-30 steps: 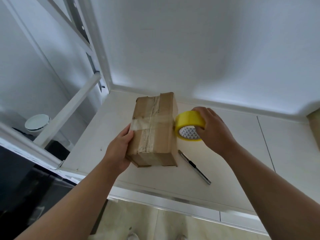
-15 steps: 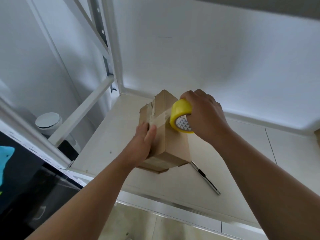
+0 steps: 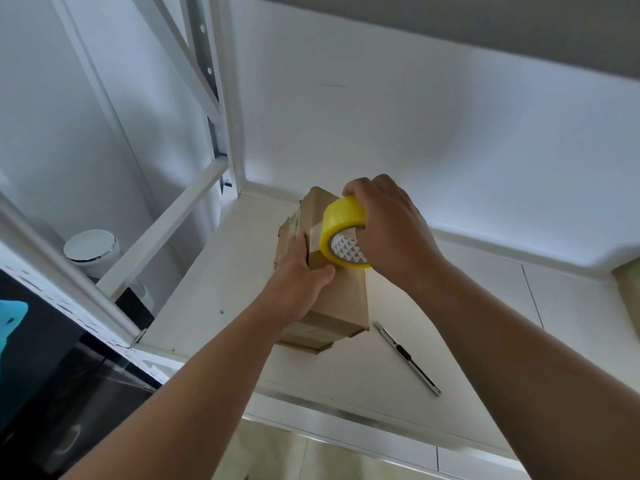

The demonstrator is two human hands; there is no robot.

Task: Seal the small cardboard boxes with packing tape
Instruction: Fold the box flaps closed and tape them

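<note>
A small brown cardboard box (image 3: pixel 341 299) stands tilted on the white shelf (image 3: pixel 207 289), one long edge raised. My left hand (image 3: pixel 301 282) grips its left side, thumb pressing on the upper face. My right hand (image 3: pixel 391 230) holds a yellow roll of packing tape (image 3: pixel 341 230) against the top of the box, fingers curled over the roll. A strip of tape runs across the box under the roll.
A grey utility knife (image 3: pixel 408 358) lies on the shelf to the right of the box. White shelf uprights (image 3: pixel 228 98) rise at the left. A white round lid (image 3: pixel 90 244) sits lower left. The shelf's front edge (image 3: pixel 346 410) runs below my arms.
The box has been tipped up from lying flat onto its edge. My right hand has brought the tape roll from the box's side up onto its top; my left hand shifted onto the box.
</note>
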